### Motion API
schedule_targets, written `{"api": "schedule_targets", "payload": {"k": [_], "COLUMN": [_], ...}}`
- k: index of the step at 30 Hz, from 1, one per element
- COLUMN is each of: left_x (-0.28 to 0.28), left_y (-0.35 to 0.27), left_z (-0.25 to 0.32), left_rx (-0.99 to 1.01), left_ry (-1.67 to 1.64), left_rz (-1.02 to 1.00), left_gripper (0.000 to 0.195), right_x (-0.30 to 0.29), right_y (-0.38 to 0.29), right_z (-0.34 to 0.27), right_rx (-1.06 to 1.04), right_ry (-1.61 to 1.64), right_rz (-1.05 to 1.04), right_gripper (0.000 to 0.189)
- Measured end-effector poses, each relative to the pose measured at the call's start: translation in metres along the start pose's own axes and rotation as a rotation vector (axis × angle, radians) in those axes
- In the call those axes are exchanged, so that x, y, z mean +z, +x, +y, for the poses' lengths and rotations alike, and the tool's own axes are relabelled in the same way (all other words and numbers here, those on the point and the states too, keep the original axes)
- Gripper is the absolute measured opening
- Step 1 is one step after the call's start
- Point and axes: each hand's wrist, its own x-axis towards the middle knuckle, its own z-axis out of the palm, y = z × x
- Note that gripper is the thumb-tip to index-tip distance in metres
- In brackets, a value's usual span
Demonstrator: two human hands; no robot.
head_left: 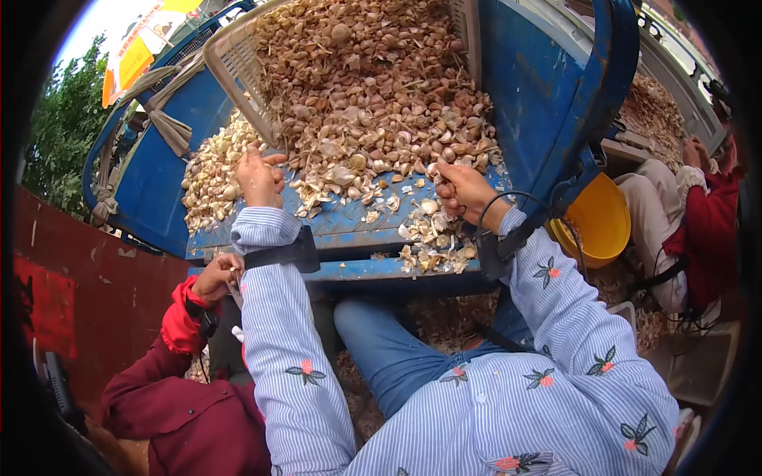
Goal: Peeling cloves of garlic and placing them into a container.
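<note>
My left hand (260, 180) is at the inner edge of a pile of peeled garlic cloves (211, 178), its fingers apart and nothing clear between them. My right hand (468, 193) has its fingers curled in a pinch. A small pale piece, seemingly a garlic clove (439, 178), shows at its fingertips, partly hidden by them. Between and beyond both hands spreads a large heap of unpeeled garlic cloves (369, 95), spilling from a tipped plastic basket (235, 68). Below my right hand lie loose garlic skins (437, 253) on the blue metal truck bed (348, 223).
To the left, another person's hand (217, 278) comes close to my left forearm. A yellow bucket (598, 220) stands at right beside a seated person (702, 220). The bed's blue side panel (524, 89) rises at right. Black straps with boxes circle my forearms; a cable hangs from the right one.
</note>
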Motion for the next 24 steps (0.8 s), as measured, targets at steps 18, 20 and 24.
{"api": "schedule_targets", "payload": {"k": [18,20,24], "left_x": [0.083,0.078,0.075], "left_y": [-0.159,-0.161,-0.171], "left_z": [-0.07,-0.067,-0.054], "left_rx": [-0.321,-0.318,-0.301], "left_ry": [-0.451,-0.492,-0.543], "left_rz": [-0.724,-0.701,-0.717], "left_gripper": [0.03,0.037,0.043], "right_x": [-0.015,-0.016,-0.022], "right_y": [-0.063,-0.064,-0.049], "right_z": [0.0,-0.001,0.003], "right_rx": [-0.404,-0.349,-0.445], "right_ry": [-1.16,-1.356,-1.279], "right_rz": [-0.079,0.042,0.404], "right_gripper": [0.022,0.022,0.018]}}
